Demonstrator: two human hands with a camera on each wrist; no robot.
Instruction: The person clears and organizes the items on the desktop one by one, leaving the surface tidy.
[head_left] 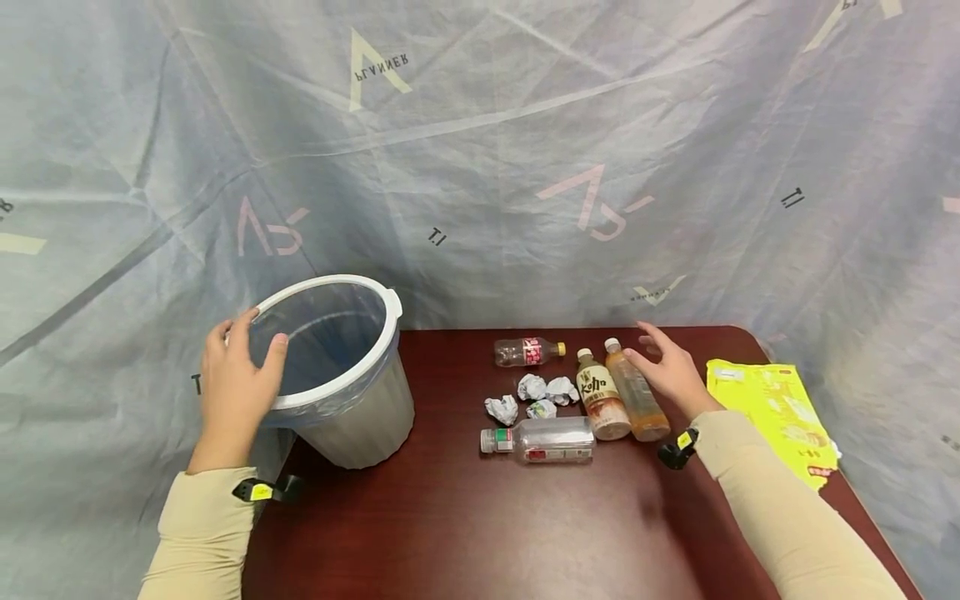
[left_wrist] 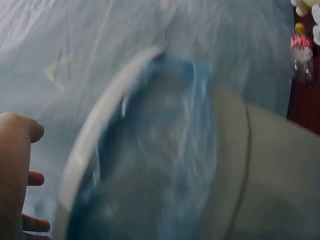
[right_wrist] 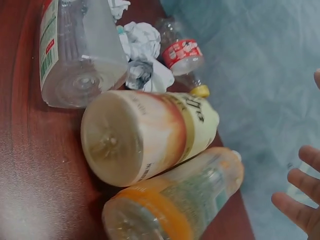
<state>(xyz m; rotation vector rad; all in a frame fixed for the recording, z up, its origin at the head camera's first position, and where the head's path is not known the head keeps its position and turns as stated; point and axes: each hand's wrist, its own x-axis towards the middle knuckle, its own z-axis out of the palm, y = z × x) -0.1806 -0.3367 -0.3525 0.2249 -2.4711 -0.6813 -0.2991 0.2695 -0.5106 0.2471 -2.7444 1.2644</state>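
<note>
My left hand point(head_left: 236, 379) is beside the rim of a grey bin point(head_left: 356, 429) lined with a clear bluish bag point(left_wrist: 202, 100). Its fingers are spread and hold nothing; the left wrist view shows a gap between hand and rim. Over on the right, my right hand point(head_left: 671, 375) hovers near an orange-tinted bottle point(head_left: 637, 396), fingers apart and nothing in them. Against that bottle lies a coffee-drink bottle point(right_wrist: 157, 135) with a brown and cream label. A clear bottle point(head_left: 555, 440) lies on its side nearer to me. Behind are several crumpled papers point(head_left: 532, 387) and a small red-labelled bottle point(head_left: 525, 352).
A flat yellow plastic package point(head_left: 772, 412) lies at the table's right edge. Everything rests on a dark red-brown table point(head_left: 450, 533). A grey printed sheet point(head_left: 480, 167) hangs behind the table and around its sides.
</note>
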